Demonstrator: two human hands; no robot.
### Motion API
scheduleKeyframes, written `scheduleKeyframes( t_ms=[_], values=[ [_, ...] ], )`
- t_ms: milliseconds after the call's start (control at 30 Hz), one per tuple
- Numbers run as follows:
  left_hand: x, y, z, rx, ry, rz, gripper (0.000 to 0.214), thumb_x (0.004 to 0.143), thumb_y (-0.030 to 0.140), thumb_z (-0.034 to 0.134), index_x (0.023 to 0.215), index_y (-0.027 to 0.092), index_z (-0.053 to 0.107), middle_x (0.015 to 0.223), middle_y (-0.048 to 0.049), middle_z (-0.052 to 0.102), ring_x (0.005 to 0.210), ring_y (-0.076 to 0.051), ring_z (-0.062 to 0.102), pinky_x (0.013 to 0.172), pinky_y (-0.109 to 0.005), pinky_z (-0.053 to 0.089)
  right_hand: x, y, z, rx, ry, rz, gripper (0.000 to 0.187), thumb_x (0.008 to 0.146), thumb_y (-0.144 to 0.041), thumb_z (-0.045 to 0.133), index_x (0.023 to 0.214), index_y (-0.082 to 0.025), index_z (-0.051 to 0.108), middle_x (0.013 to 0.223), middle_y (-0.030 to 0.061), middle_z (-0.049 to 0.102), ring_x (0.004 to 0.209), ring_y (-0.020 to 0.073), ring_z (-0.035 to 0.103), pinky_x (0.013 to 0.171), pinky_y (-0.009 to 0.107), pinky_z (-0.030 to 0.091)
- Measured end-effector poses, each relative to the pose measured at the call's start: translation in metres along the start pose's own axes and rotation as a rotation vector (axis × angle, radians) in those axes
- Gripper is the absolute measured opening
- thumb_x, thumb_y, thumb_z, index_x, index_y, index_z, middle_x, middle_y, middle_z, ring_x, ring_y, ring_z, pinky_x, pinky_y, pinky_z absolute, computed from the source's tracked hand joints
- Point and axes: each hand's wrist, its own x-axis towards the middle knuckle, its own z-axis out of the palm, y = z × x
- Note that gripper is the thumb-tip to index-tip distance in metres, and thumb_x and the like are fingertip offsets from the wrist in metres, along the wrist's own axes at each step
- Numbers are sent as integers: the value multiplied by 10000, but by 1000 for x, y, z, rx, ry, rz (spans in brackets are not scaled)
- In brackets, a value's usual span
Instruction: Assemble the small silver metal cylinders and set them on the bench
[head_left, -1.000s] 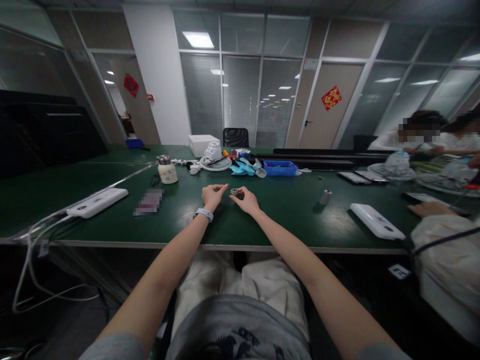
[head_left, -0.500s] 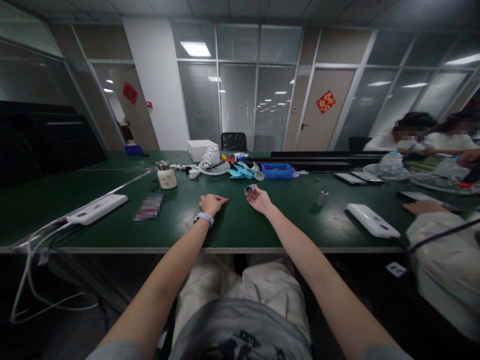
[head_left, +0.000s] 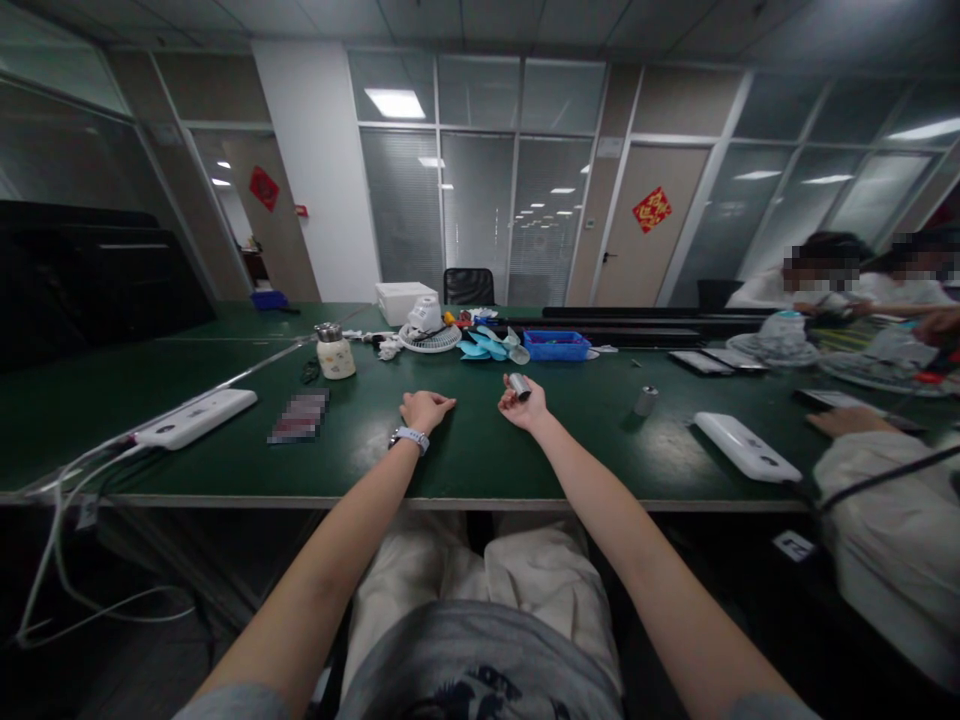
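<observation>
A short silver metal cylinder [head_left: 519, 385] lies tilted in my right hand [head_left: 524, 406], which is turned palm up above the table with the fingers curled around it. My left hand [head_left: 424, 411] rests on the green table to the left, back upward. It holds nothing; its thumb sticks out to the right, apart from the loosely bent fingers. On its wrist is a light-coloured watch [head_left: 409, 438]. A second silver cylinder [head_left: 646, 401] of similar look stands on the table, right of my right hand.
Behind my hands are light-blue fan blades [head_left: 484, 345], a blue tray [head_left: 556, 345], a white fan guard [head_left: 429, 338] and a white box [head_left: 405, 301]. A cream bottle [head_left: 335, 358] stands left. White power strips [head_left: 196, 418] lie on both sides. Co-workers sit at the right.
My right hand has turned the cylinder: its end faced me before, and now its shiny side shows. The hand has shifted slightly right. My left hand has stayed in place.
</observation>
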Motion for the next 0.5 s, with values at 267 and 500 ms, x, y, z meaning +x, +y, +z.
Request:
scheduleKeyframes(
  t_ms=[267,500],
  values=[
    [3,-4,4,-35,21,25,370,721,607,590,873,322,773,996,-81,707,1111,-369,471,872,-450,389,2,2,1,-174,10,-61,422,942,-447,268,913,-185,598,523,-36,462,411,107,420,507,243,402],
    [2,-2,3,-5,20,24,368,730,600,583,892,328,770,1021,-82,702,1094,-359,486,861,-444,391,6,5,2,-196,42,-99,255,947,-415,413,879,-216,558,804,4,668,682,118,645,515,200,423]
  ],
)
